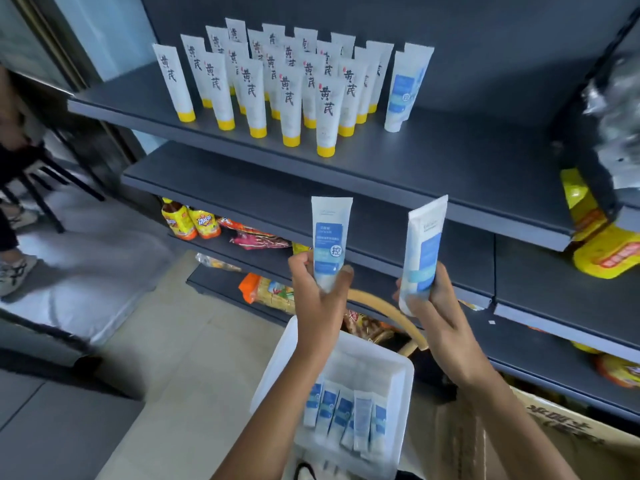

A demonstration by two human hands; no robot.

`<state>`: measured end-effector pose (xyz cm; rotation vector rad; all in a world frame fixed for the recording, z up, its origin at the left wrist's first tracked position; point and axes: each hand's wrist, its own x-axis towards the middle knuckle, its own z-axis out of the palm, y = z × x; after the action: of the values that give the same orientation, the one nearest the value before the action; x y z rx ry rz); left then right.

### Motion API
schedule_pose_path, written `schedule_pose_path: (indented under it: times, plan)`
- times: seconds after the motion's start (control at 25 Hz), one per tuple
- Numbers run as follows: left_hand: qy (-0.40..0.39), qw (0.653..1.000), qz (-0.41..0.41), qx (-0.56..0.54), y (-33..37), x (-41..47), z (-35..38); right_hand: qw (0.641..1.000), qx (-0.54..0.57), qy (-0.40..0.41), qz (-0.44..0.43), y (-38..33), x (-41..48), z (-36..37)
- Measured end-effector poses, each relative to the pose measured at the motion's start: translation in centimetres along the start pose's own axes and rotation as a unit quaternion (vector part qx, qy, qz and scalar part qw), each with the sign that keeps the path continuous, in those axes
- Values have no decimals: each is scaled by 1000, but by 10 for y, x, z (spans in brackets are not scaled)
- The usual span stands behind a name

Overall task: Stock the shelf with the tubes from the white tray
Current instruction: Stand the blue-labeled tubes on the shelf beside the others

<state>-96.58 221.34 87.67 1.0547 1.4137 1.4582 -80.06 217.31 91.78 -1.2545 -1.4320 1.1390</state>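
My left hand point(317, 292) grips a white tube with a blue label point(330, 237), held upright below the top shelf point(467, 157). My right hand point(433, 303) holds a second blue-label tube point(422, 251), tilted slightly right. Two more blue-label tubes point(407, 88) stand cap-down on the top shelf, right of a block of several yellow-capped tubes point(287, 91). Below my arms the white tray point(403, 386) holds several more blue-label tubes point(346, 417) lying in a row.
Dark shelves below carry orange drink bottles point(190, 220) and snack packets point(256, 237). Yellow packages point(602, 251) sit at the right. A cardboard box point(554, 431) stands beside the tray. A person's leg and shoe point(14, 268) and a chair are at the left.
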Motion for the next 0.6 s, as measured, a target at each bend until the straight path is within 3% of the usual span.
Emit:
schedule_pose_path:
  times: [0.36, 0.6]
  plan:
    - [73, 983, 112, 129, 24, 71, 88, 995, -14, 99, -10, -2, 59, -80]
    - [77, 977, 135, 146, 43, 138, 141, 996, -47, 76, 1, -7, 95, -106]
